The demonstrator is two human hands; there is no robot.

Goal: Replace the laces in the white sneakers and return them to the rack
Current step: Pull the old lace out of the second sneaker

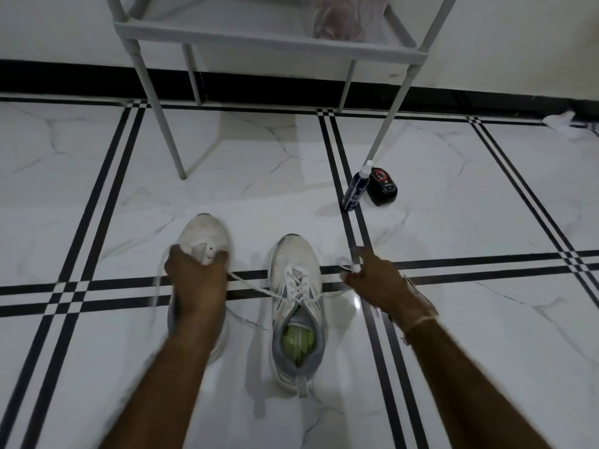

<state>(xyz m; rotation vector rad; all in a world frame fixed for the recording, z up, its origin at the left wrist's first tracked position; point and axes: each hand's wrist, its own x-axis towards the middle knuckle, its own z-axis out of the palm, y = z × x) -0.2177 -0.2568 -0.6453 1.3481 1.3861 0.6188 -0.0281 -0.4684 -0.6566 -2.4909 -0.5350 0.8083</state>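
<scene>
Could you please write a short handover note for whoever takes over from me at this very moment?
Left hand: grips the left sneaker over its tongue, on the floor.
Right hand: pinches a lace end just right of the right sneaker.
Done: right sneaker is threaded up to the top, ends untied; old or new lace, I cannot tell.
Unclear: left sneaker's lacing is hidden under the hand; a loose lace hangs beside it.
Left: finish and tie the laces, then set both sneakers on the rack, which stands beyond them.
</scene>
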